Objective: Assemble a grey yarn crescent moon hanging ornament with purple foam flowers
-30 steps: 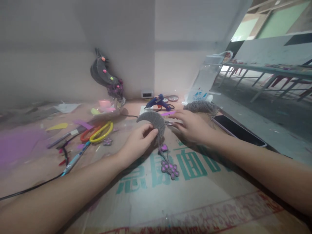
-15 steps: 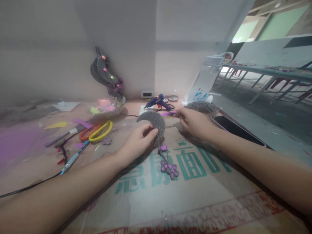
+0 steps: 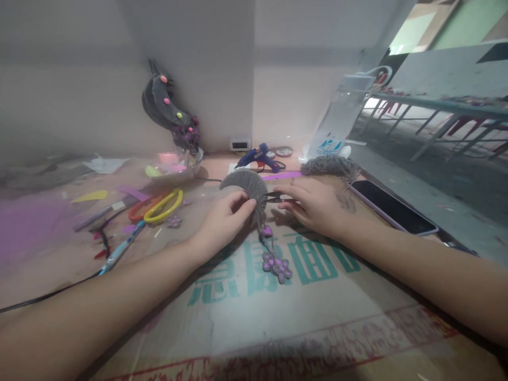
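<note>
My left hand (image 3: 224, 222) pinches a grey yarn-wrapped crescent moon (image 3: 248, 182) by its inner curve, holding it just above the cardboard. From the moon's lower end hangs a cord with a purple heart (image 3: 266, 231) and purple-and-grey flowers (image 3: 277, 266), which lie on the cardboard. In my right hand (image 3: 313, 203) is a small pair of thread snips (image 3: 273, 197), fingers closed round it. Its dark blades are parted and point left, at the moon's right edge. The handles are mostly hidden by my fingers.
Behind the moon rest a blue glue gun (image 3: 257, 157) and a purple strip (image 3: 283, 175). Grey yarn (image 3: 331, 165), a water bottle (image 3: 333, 116) and a phone (image 3: 392, 206) are at the right. Scissors with yellow-orange handles (image 3: 163, 205) and a decorated dark crescent (image 3: 164, 100) stand left.
My right hand has come forward from beside the purple strip and now holds the snips against or near the moon's right edge. My left hand keeps its hold on the moon.
</note>
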{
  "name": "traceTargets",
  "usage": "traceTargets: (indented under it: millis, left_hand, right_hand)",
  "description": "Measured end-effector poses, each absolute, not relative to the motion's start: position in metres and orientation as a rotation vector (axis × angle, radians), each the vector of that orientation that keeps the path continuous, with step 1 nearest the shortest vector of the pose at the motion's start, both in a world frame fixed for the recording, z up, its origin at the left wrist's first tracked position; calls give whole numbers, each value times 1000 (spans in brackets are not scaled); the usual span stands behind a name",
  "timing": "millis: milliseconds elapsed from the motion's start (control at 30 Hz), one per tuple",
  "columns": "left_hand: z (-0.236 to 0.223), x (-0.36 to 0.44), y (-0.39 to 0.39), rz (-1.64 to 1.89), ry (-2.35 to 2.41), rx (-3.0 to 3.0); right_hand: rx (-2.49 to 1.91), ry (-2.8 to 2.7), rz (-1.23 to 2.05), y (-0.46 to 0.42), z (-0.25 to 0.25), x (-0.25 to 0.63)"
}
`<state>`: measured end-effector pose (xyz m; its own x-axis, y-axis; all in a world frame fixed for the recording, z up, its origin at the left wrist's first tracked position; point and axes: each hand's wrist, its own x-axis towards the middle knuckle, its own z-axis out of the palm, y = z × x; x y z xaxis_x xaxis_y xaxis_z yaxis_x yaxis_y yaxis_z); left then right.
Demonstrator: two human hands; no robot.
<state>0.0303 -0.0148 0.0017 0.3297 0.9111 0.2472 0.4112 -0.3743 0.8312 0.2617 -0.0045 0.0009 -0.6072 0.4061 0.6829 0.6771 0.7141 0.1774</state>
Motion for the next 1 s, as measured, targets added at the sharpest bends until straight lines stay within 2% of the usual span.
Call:
traceTargets:
  millis: [1000]
  left_hand:
    - [4,30,-17,949,1219,1994]
  right_hand:
    - [-864,-2369,-503,0,-3,262]
